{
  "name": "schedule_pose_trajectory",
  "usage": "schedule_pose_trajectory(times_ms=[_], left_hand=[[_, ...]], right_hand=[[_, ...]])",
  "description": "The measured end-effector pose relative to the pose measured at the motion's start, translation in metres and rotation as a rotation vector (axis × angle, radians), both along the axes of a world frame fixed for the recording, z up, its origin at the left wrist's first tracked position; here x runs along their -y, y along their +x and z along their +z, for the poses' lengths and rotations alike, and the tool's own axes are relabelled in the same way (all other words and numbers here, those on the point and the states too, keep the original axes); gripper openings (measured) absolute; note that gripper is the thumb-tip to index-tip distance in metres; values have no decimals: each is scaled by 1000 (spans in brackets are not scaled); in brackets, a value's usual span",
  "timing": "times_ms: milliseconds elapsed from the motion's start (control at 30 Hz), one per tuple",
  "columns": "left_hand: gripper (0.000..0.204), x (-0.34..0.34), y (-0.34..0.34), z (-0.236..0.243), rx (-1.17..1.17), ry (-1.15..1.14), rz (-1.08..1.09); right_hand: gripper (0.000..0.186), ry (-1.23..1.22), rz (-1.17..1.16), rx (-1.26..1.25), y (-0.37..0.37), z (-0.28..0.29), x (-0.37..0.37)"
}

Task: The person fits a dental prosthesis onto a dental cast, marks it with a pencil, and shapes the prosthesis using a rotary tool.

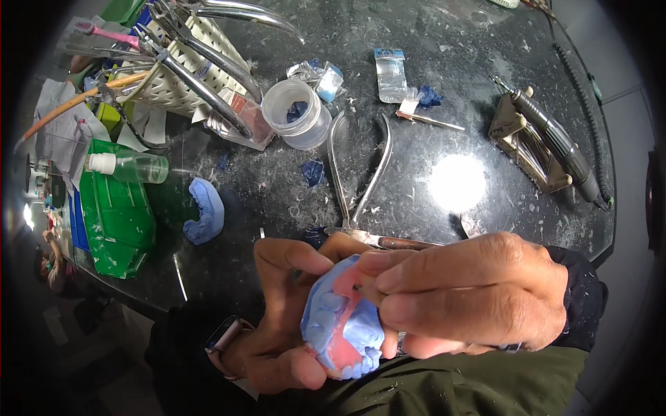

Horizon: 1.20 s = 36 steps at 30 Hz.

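My left hand (281, 315), with a watch at its wrist, is closed around a blue dental cast (320, 320) above my lap. Pink denture base material (341, 344) lies over part of the cast. My right hand (472, 298) comes in from the right with its fingers pinched together at the cast's upper pink part. A tiny dark spot shows by those fingertips; whatever they hold is hidden. Just beyond my hands, pliers (352, 215) lie with their handles spread away from me. A second, curved blue cast piece (205, 211) rests on the dark table to the left.
Across the table stand a white basket of pliers (198, 69), a clear plastic jar (297, 114) and a small clear bottle (132, 166) beside a green tray (114, 215). A handpiece (555, 142) sits on its stand at right. Scraps of blue foil (312, 172) are scattered about.
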State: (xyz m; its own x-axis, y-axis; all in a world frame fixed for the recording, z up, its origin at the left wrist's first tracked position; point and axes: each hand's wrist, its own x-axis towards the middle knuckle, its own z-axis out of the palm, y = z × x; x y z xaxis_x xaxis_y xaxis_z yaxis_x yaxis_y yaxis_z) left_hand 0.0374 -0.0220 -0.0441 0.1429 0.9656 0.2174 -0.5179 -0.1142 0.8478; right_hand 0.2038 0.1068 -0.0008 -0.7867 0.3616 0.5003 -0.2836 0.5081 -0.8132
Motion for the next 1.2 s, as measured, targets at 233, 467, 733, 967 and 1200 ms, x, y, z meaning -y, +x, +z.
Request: schedule_pose_trajectory(times_ms=[233,467,733,967,1200], left_hand=[[75,0,-1,-4,-58,25,27],[76,1,-2,0,-102,50,62],[72,3,19,21,238,-107,185],[53,1,18,31,201,-437,150],[63,-5,11,37,117,-498,92]], right_hand=[[17,53,-100,-131,-5,-2,7],[18,177,-25,-226,-8,-10,0],[16,-47,-55,85,6,11,-4],[47,118,42,106,-4,3,-10],[50,184,20,17,-5,-3,-6]])
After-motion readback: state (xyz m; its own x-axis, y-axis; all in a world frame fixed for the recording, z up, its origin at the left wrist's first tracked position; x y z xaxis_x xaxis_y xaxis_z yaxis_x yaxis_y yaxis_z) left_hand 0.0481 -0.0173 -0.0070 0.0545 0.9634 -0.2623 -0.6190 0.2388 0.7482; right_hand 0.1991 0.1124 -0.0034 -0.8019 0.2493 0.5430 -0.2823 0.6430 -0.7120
